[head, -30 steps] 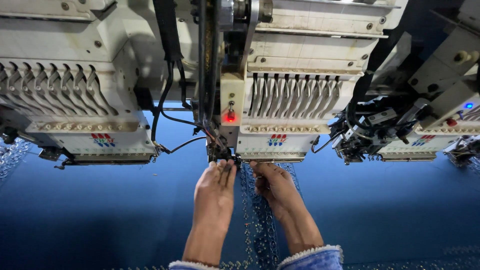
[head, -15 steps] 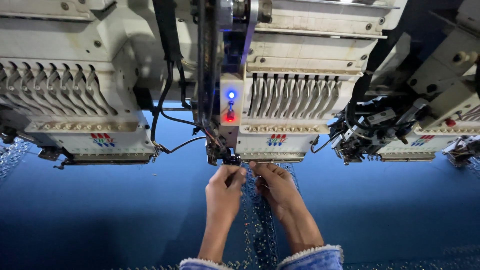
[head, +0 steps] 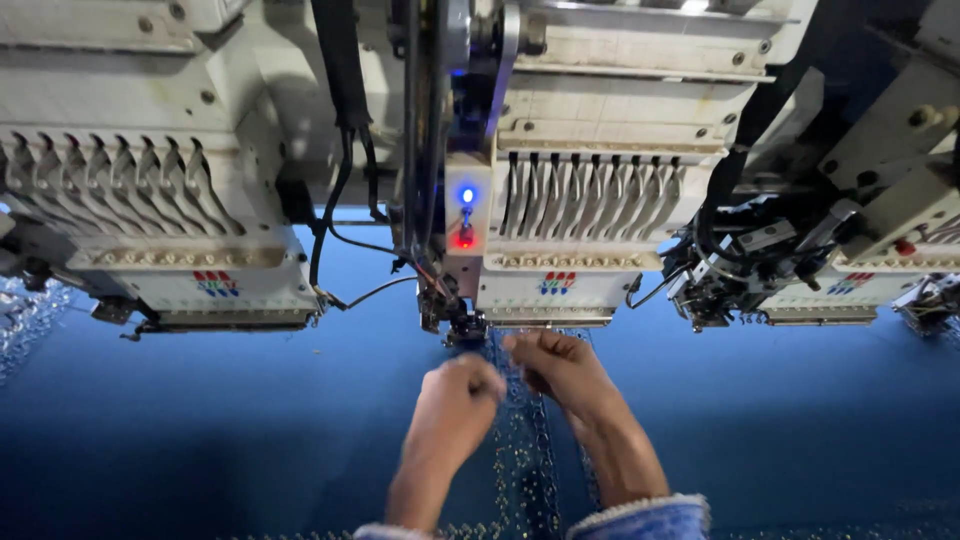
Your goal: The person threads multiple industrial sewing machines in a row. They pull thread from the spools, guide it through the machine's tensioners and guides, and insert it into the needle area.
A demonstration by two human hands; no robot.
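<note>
Both hands, left hand (head: pixel 455 395) and right hand (head: pixel 555 365), sit mid-frame on the fabric (head: pixel 200 440), right below the center embroidery head (head: pixel 545 230); more heads fill upper left (head: pixel 150 200) and upper right (head: pixel 850 230).

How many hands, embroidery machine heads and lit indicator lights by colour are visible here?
Hands: 2, left hand and right hand
Embroidery machine heads: 3, at and
Blue lights: 1
Red lights: 1
Total: 7

One head-worn view looks steeply down, close over the embroidery machine (head: pixel 540 230) and blue fabric (head: pixel 200 420).
</note>
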